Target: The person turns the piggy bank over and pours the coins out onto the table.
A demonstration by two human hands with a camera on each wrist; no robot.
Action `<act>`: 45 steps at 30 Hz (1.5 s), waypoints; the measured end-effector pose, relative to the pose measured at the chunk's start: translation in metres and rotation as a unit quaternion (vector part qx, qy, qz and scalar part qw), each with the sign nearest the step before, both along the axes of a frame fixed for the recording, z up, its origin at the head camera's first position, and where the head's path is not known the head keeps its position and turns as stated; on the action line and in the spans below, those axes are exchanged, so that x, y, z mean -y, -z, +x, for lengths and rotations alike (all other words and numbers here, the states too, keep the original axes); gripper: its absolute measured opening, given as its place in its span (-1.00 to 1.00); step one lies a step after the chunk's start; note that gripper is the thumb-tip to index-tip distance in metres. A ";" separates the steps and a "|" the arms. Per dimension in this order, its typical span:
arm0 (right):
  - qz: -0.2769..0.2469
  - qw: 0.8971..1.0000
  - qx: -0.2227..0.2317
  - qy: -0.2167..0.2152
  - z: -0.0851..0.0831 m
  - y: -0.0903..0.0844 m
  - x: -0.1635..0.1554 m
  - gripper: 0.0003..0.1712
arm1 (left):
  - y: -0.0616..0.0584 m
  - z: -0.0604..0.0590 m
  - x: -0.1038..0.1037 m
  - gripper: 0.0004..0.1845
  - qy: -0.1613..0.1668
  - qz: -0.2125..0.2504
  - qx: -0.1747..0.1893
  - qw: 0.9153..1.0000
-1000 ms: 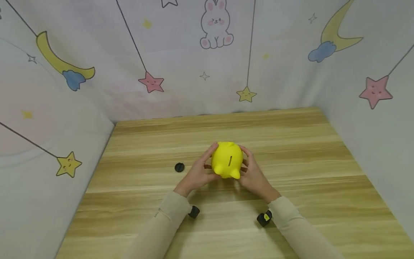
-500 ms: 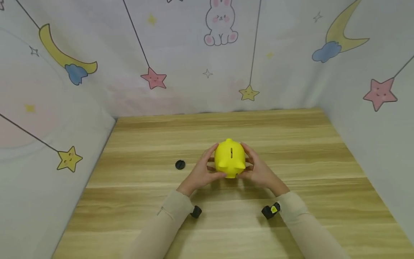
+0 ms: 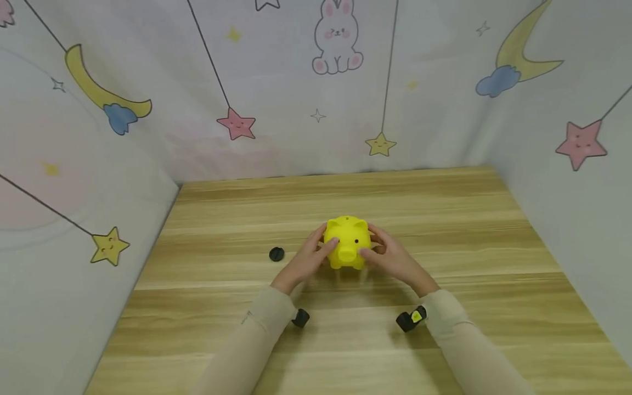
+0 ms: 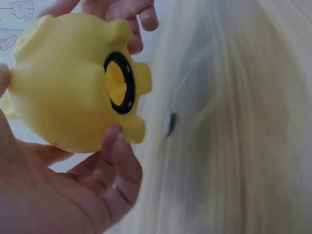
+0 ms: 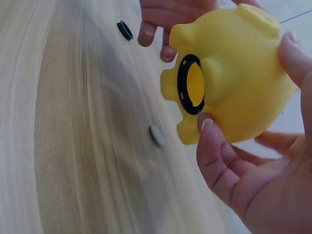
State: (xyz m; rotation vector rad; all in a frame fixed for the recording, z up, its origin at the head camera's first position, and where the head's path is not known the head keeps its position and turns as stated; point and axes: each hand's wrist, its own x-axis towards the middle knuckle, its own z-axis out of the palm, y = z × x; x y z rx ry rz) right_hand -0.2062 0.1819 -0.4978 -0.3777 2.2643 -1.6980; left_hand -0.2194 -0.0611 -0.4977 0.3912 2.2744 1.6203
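Note:
A yellow piggy bank [image 3: 348, 235] is held above the table between both hands, its face toward the head camera. My left hand [image 3: 307, 259] grips its left side, the thumb near one eye. My right hand [image 3: 395, 262] grips the other side, thumb beside the snout. In both wrist views, a black-rimmed round hole [image 5: 191, 84] in the belly stands uncovered, with the stubby feet around it. Below the bank, a coin-like disc [image 5: 157, 136] lies on the tabletop; the bank and hands hide it from the head view.
A round black cap [image 3: 276, 254] lies on the wooden table [image 3: 222, 219], left of the left hand. Fabric walls [image 3: 286, 148] printed with stars, moons and a rabbit border the table at the back and sides. Each wrist wears a small black device [image 3: 407, 320].
The piggy bank has been tipped in the hands: its coin slot faced the head camera earlier, and now its eyes and snout do. Both thumbs have shifted onto its face.

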 end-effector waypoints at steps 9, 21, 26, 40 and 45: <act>0.061 0.995 0.055 0.063 -0.004 -0.010 0.013 -0.12 | -0.001 -0.003 -0.003 -0.13 -0.033 -0.053 0.018 0.998; -0.005 1.000 0.020 0.006 -0.005 -0.015 0.000 0.00 | -0.001 -0.005 0.005 -0.11 0.026 0.038 0.021 0.999; -0.065 0.997 -0.026 -0.037 -0.001 -0.011 0.000 0.24 | 0.000 -0.001 0.007 0.07 0.048 0.083 -0.035 0.995; -0.031 0.993 -0.111 -0.012 0.008 -0.006 0.004 0.27 | -0.002 0.001 0.001 0.13 0.047 0.095 -0.115 0.988; -0.040 0.993 -0.114 -0.017 0.009 -0.004 0.004 0.24 | 0.001 0.004 0.002 0.12 0.043 0.088 -0.111 0.989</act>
